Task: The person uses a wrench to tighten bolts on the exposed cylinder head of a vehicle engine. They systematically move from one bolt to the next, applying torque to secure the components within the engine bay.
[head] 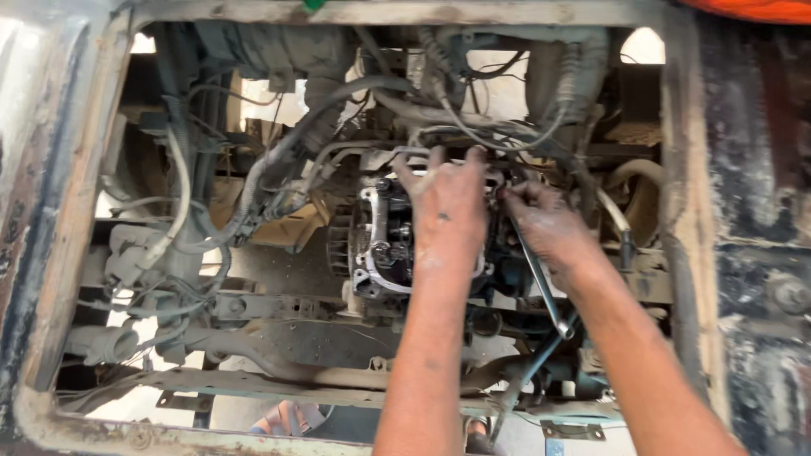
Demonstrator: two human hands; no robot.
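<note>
Both my arms reach down through a rectangular opening onto a small, greasy engine [382, 245]. My left hand [448, 211] lies palm down over the open engine head, its fingers spread against the top edge. Just to the right, my right hand [541, 224] grips a slim metal spanner [541, 287], whose shaft runs down and right to its ring end. The spanner's upper end is hidden between my two hands. The part under my left palm is covered.
The dirty metal frame [693, 219] of the opening surrounds the engine. Grey hoses and cables [279, 160] cross the upper left and top. A chassis crossbar [279, 384] runs along the bottom. Bright ground shows through the gaps below.
</note>
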